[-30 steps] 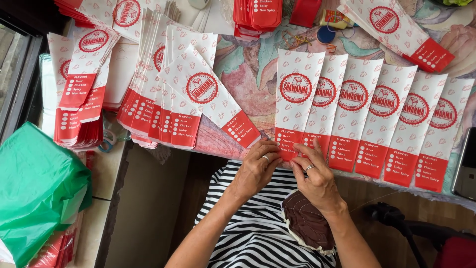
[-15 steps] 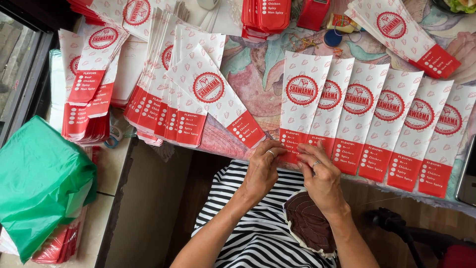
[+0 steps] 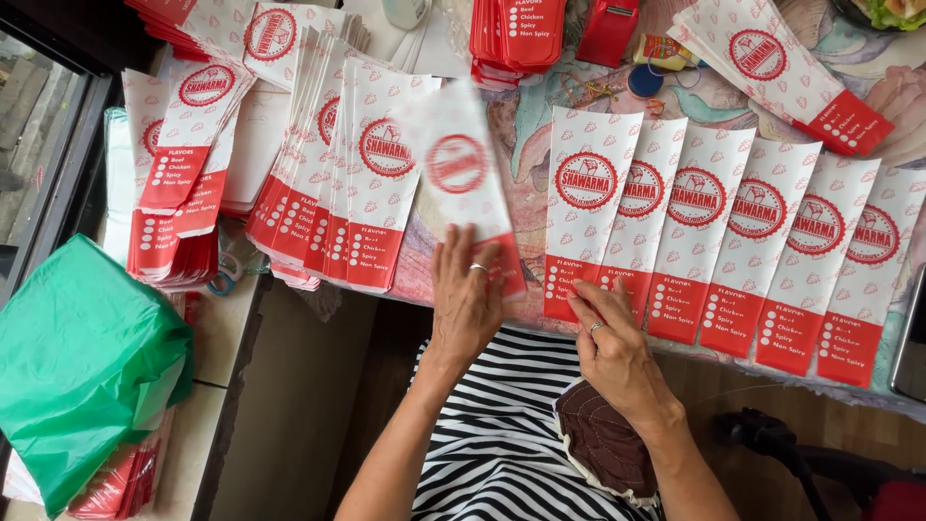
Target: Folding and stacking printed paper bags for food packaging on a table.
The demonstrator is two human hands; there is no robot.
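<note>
My left hand (image 3: 467, 295) lies flat on a long white paper sleeve with a red end and a round red emblem (image 3: 458, 174), which is blurred and tilted at the right edge of a fanned stack of the same sleeves (image 3: 338, 178). My right hand (image 3: 610, 333) rests its fingertips on the red lower end of the leftmost sleeve (image 3: 585, 217) in a row of several overlapping sleeves (image 3: 762, 246) laid along the table's near edge. Both hands wear a ring.
More sleeve piles lie at the far left (image 3: 188, 183), the top centre (image 3: 516, 34) and the top right (image 3: 776, 63). A green plastic bag (image 3: 82, 371) sits low on the left. A red tape dispenser (image 3: 608, 29) stands at the back. A patterned tablecloth (image 3: 526, 135) covers the table.
My left hand has left the row and gone left onto a sleeve of the fanned stack, which is now moving. My right hand stays on the row's leftmost sleeve.
</note>
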